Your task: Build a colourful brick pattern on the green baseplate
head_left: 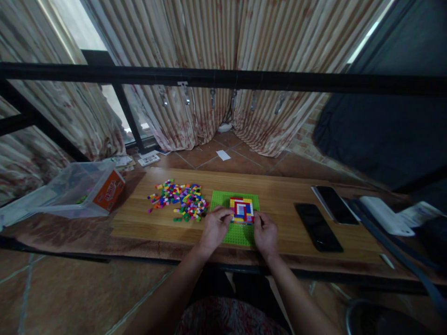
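A square, layered build of toy bricks (242,209) in red, white, blue and yellow sits on a green studded baseplate (240,238). My left hand (216,227) is at its left edge, thumb and fingers pinched together. At the build's right edge is my right hand (266,231), its fingers curled and closed. Both sets of fingertips appear to touch the build's sides; whether a small brick is between them is hidden. Left of the baseplate lies a loose pile of small multicoloured bricks (190,200).
All this lies on a wooden board (286,186). A clear plastic bin (75,186) with an orange label stands at the left. Toward the right are a black phone (317,227), another phone (337,204) and a white device (384,216). A black rail (223,76) crosses before the curtains.
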A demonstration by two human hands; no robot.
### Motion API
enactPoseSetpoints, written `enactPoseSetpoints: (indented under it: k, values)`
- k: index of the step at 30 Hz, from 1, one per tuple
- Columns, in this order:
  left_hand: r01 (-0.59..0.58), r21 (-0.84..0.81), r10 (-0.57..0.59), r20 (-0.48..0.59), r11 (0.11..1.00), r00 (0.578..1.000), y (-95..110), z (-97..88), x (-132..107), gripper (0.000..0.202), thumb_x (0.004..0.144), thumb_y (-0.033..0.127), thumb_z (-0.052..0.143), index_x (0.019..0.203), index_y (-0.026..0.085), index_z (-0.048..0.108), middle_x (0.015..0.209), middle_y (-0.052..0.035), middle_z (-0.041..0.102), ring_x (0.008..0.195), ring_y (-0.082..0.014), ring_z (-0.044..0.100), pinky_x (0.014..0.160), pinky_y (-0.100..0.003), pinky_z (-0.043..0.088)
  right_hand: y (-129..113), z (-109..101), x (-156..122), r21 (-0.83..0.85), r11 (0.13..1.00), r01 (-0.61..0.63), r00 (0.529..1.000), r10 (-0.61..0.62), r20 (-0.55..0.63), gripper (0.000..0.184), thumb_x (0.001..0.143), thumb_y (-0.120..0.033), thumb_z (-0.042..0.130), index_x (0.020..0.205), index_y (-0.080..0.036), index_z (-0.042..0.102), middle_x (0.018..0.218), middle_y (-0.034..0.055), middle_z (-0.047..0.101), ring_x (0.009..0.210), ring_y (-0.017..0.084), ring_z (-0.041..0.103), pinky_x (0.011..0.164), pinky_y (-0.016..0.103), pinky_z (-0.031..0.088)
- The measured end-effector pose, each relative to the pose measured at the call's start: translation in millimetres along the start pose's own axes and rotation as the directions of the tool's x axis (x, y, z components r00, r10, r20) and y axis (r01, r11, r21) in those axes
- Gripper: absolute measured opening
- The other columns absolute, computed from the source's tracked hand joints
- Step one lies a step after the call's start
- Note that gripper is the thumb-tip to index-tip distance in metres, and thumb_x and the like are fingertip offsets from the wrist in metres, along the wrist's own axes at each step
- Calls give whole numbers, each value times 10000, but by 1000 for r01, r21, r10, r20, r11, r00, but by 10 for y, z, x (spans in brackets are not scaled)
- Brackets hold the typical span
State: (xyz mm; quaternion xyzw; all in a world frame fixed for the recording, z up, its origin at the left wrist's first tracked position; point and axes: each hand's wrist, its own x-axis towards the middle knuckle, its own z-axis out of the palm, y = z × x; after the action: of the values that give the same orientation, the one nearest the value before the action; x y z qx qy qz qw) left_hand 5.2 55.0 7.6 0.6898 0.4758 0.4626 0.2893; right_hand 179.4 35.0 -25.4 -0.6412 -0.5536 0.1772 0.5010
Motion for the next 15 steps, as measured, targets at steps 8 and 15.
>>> enactPoseSetpoints:
  k: [8,15]
  values:
    - [109,-201,-123,-59,973,991,-55,128,-38,123,785,191,618,816,226,732,800,-14,667,758,-133,625,712,-252,516,9,-5,8,-11,1000,-4,1000,5,8,428,896,-469,392,884,-149,676,867,110,689,795,213,619,748,316,458]
    - [175,-329,-212,-80,928,974,-82,182,-66,101,761,237,637,794,204,727,784,-19,672,739,-138,621,711,-264,518,-5,-10,5,-14,1000,6,1000,-6,12,433,900,-475,383,878,-155,674,870,109,691,794,212,617,747,315,459]
